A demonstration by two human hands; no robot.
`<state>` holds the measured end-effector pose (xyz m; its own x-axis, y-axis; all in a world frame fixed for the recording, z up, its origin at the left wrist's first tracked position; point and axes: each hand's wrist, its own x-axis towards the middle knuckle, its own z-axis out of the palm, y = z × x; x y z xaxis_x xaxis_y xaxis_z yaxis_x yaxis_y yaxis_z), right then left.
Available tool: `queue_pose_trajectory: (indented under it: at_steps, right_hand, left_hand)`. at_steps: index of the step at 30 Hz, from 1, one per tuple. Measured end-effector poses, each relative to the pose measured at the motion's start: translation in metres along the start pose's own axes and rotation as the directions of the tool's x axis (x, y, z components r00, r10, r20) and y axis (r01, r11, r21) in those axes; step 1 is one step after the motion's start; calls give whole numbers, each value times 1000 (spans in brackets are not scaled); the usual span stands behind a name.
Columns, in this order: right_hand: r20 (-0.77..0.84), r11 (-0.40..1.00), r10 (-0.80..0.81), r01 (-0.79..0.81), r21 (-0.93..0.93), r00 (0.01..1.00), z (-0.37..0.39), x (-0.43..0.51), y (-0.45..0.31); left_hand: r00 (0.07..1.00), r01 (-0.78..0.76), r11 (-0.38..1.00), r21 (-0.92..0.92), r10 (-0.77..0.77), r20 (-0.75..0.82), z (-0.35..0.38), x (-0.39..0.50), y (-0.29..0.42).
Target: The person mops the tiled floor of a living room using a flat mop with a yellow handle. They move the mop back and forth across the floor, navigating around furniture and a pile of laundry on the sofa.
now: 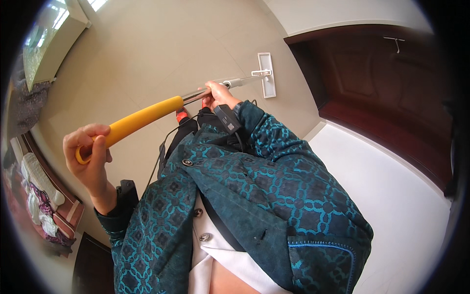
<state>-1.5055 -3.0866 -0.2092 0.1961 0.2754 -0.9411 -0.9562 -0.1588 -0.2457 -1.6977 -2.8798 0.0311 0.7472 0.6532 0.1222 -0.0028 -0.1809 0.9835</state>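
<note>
A flat mop reaches across the view, with a yellow foam grip point(143, 117) and a shiny metal pole point(196, 96). My left hand point(90, 147) holds the open, hollow end of the grip between thumb and fingers. Further down, my right hand point(218, 94) is closed around the metal pole, just above a white collar point(233, 83). The white rectangular mop head point(267, 82) lies on the beige tiled floor point(176, 40), ahead and to the right. Part of the pole is hidden behind my right hand.
A dark red-brown wooden door point(367, 73) stands at the right beside a white wall point(374, 183). A glass-topped table point(55, 44) is at the far left. Cloths point(40, 205) lie on furniture below it. A cable point(163, 141) hangs before my legs.
</note>
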Motion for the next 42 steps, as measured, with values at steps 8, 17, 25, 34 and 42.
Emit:
queue_pose_trajectory:
  at_steps: [8, 17, 25, 34, 42]
  right_hand:
    - [111, 956, -62, 91, -279, 992, 28, 44, -29]
    - [19, 962, -214, 214, -168, 977, 9, 40, -41]
    - [7, 989, -47, 47, -138, 999, -48, 39, -5]
    - [-84, 995, -96, 95, -14, 992, 2, 36, -29]
    - [-22, 979, -202, 202, -10, 979, 35, 24, -50]
  left_hand:
    - [976, -31, 999, 29, 37, -215, 11, -68, -6]
    - [986, -166, 985, 48, 165, 17, 28, -58, -10]
    - [980, 152, 986, -61, -143, 136, 27, 1, -26]
    - [985, 83, 981, -178, -53, 166, -10, 36, -27]
    - [997, -18, 982, -186, 33, 74, -12, -12, -21]
